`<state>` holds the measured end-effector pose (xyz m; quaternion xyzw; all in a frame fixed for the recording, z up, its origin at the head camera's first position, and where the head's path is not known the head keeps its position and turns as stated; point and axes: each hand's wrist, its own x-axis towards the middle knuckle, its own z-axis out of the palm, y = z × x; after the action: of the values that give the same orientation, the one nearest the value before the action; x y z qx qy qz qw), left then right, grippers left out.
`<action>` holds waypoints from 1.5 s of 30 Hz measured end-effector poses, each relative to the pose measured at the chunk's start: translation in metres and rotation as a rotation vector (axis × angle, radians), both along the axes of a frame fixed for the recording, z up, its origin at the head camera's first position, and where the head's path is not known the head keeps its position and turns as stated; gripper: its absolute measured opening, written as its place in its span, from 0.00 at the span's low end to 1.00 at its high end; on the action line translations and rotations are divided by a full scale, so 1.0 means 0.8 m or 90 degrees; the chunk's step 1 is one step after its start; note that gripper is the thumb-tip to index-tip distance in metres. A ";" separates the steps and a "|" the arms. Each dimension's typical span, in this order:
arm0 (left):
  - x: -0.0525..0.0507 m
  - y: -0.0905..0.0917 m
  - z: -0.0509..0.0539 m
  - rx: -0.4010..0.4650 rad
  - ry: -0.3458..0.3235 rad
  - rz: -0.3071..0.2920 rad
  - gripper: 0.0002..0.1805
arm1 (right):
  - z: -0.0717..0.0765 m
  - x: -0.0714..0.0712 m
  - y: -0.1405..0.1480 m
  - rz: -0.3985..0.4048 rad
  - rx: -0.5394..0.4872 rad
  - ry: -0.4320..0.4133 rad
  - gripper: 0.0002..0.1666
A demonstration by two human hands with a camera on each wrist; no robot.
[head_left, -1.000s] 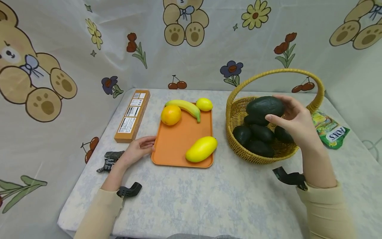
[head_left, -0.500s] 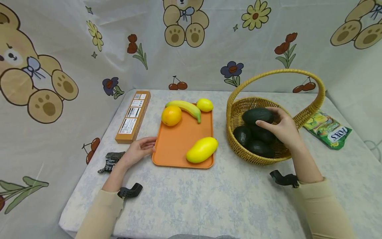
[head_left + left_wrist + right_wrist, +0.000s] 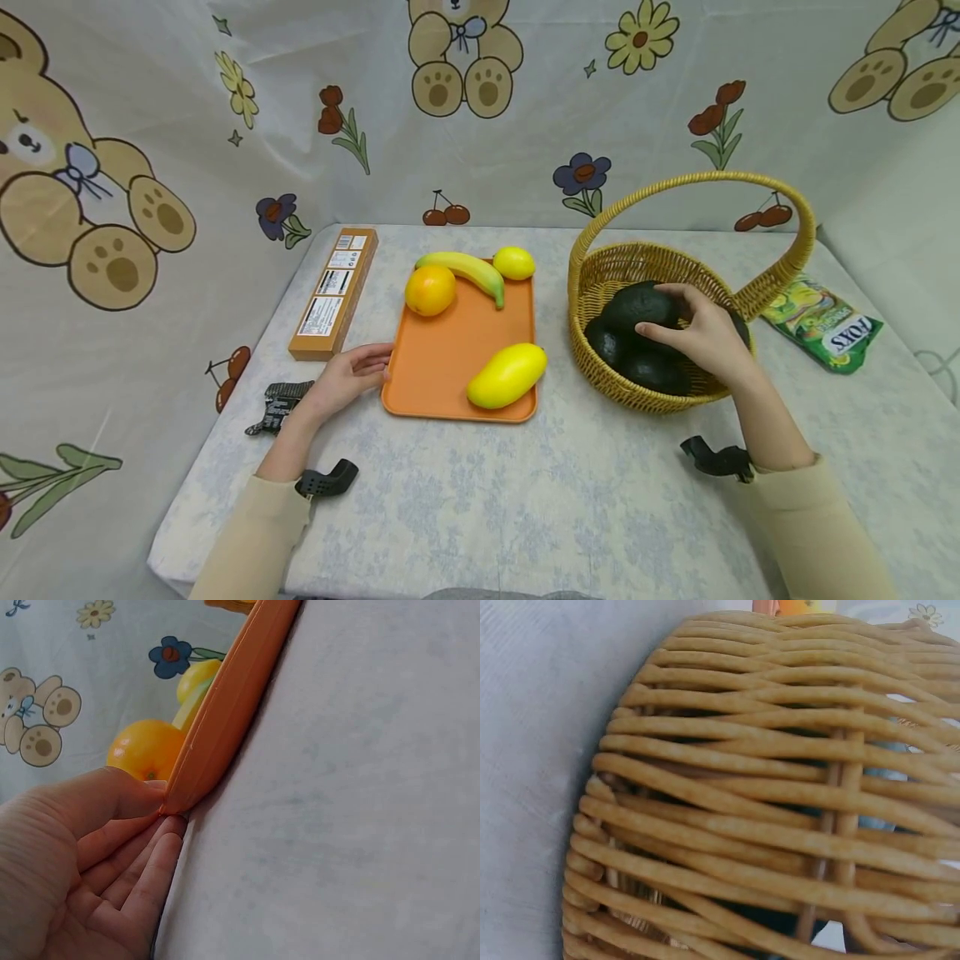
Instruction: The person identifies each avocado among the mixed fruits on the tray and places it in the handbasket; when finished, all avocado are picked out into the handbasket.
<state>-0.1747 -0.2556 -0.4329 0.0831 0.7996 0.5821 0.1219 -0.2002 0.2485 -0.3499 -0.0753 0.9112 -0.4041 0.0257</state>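
My left hand [image 3: 347,382] pinches the left rim of an orange tray [image 3: 431,367], thumb on top and fingers below, as the left wrist view shows. On the tray are an orange [image 3: 430,290], a banana [image 3: 468,268], a lemon [image 3: 513,262] and a yellow mango [image 3: 507,376]. Inside a wicker basket [image 3: 600,375], my right hand [image 3: 708,333] holds a dark green avocado [image 3: 637,307] on top of other dark avocados [image 3: 654,372]. Only the basket's woven side [image 3: 727,765] fills the right wrist view; the hand is hidden there.
A long brown box [image 3: 333,292] lies left of the tray. Near my left wrist is a small black packet [image 3: 281,404]. The basket's tall handle [image 3: 693,177] arches above it, and a green snack bag [image 3: 828,325] lies to its right.
My right hand has lowered the avocado into the basket, moving down and slightly left until it sits among the others. The left hand and tray have stayed put.
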 end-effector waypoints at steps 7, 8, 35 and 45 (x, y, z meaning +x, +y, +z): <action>-0.001 -0.003 -0.005 -0.008 0.004 -0.001 0.28 | 0.001 0.010 -0.002 0.008 0.046 0.020 0.47; -0.001 -0.003 -0.005 -0.009 0.005 -0.001 0.28 | 0.002 0.011 -0.003 0.008 0.056 0.024 0.47; -0.001 -0.005 -0.004 0.006 0.001 0.002 0.28 | 0.003 0.022 0.003 0.043 0.031 0.043 0.41; -0.002 -0.004 -0.004 -0.010 0.001 0.000 0.28 | 0.011 0.020 0.010 0.057 -0.084 0.067 0.35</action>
<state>-0.1764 -0.2590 -0.4363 0.0828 0.8044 0.5755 0.1217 -0.1841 0.2567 -0.3409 -0.1385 0.8785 -0.4571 -0.0091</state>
